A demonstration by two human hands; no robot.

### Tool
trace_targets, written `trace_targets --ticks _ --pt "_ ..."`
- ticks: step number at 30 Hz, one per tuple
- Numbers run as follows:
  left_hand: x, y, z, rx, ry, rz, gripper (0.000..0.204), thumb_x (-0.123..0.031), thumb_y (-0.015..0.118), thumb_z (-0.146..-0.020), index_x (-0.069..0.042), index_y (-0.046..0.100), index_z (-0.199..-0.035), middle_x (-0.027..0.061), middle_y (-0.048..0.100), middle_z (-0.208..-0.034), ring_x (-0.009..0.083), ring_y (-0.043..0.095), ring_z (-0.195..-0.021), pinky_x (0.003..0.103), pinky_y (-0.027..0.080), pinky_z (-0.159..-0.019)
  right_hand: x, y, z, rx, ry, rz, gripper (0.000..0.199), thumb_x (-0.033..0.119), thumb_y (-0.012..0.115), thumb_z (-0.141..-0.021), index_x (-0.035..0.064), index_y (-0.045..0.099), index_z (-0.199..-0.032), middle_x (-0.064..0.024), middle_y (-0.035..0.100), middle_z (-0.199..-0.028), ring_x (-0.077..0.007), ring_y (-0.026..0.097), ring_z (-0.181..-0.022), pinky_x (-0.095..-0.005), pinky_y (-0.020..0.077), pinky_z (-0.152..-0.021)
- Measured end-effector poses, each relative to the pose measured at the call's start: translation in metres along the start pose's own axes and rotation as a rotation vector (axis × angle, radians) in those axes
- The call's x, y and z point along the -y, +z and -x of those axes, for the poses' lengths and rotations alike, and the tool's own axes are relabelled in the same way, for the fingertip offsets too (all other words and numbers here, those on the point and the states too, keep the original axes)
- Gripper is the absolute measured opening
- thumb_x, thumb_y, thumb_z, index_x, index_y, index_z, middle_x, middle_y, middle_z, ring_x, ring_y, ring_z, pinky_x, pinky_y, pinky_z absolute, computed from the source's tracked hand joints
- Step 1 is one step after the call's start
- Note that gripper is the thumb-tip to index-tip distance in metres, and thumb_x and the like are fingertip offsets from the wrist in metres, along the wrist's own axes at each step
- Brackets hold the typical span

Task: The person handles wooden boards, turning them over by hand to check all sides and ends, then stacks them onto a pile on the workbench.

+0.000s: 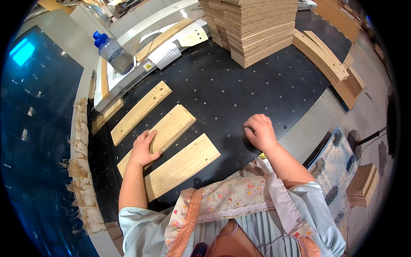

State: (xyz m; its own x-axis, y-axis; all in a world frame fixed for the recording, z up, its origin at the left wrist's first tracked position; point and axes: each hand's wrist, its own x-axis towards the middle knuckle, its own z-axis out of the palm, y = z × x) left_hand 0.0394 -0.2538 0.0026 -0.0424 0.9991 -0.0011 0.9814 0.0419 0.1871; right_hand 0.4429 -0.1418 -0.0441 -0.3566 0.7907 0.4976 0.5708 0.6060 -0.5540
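Observation:
My left hand [144, 149] spans the middle wooden board [173, 125], its fingers at one long edge and its thumb at the other. This board looks like two pieces stacked, with small holes near its far end. A wider flat board [182, 167] lies to its right, partly behind my left forearm. To its left is a narrower board [141, 112] with holes at both ends. My right hand [260, 130] is over the black table [227, 124] near its right edge, fingers curled, with nothing visible in them.
A tall stack of wooden boards [265, 32] stands at the back. More long boards [321, 55] lie at the far right. At the back left, a water bottle [114, 55] with a blue lid stands on a white machine ledge. A short stack [361, 186] sits on the floor at right.

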Motion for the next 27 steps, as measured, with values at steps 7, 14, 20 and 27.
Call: trace_targets --ticks 7,14,20,27 --pt "-0.013 -0.013 -0.003 0.058 -0.026 0.022 0.086 -0.025 0.078 -0.050 -0.012 0.047 -0.129 0.0206 0.044 -0.128 0.0379 0.043 -0.118 0.042 0.035 -0.101 -0.001 0.001 -0.001 0.002 0.014 0.008 0.011 0.008 0.064 -0.070 0.0083 0.064 -0.081 -0.0047 0.060 -0.086 -0.0251 0.054 -0.092 -0.0377 0.0398 -0.085" --pt "-0.054 -0.046 0.036 0.041 0.097 0.001 0.082 -0.032 0.075 -0.047 -0.014 0.054 -0.124 0.0209 0.046 -0.125 0.0374 0.045 -0.113 0.043 0.036 -0.096 -0.003 0.000 -0.001 -0.004 0.006 -0.019 0.011 0.008 0.065 -0.070 0.0091 0.063 -0.081 -0.0043 0.060 -0.085 -0.0249 0.054 -0.092 -0.0374 0.0393 -0.085" --pt "-0.077 -0.019 0.077 0.198 0.087 0.011 0.097 -0.032 0.080 -0.046 -0.011 0.043 -0.133 0.0219 0.041 -0.128 0.0399 0.041 -0.118 0.045 0.033 -0.099 -0.003 0.001 0.000 -0.005 -0.007 -0.056 0.012 0.008 0.065 -0.069 0.0096 0.062 -0.081 -0.0039 0.059 -0.084 -0.0249 0.054 -0.091 -0.0373 0.0382 -0.084" --pt "-0.086 -0.015 0.078 0.225 0.053 -0.097 0.104 -0.027 0.079 -0.045 -0.012 0.035 -0.138 0.0224 0.039 -0.129 0.0405 0.039 -0.119 0.047 0.032 -0.097 -0.003 0.001 0.000 -0.013 -0.015 -0.065 0.011 0.008 0.066 -0.068 0.0098 0.062 -0.079 -0.0030 0.059 -0.083 -0.0244 0.054 -0.089 -0.0366 0.0377 -0.082"
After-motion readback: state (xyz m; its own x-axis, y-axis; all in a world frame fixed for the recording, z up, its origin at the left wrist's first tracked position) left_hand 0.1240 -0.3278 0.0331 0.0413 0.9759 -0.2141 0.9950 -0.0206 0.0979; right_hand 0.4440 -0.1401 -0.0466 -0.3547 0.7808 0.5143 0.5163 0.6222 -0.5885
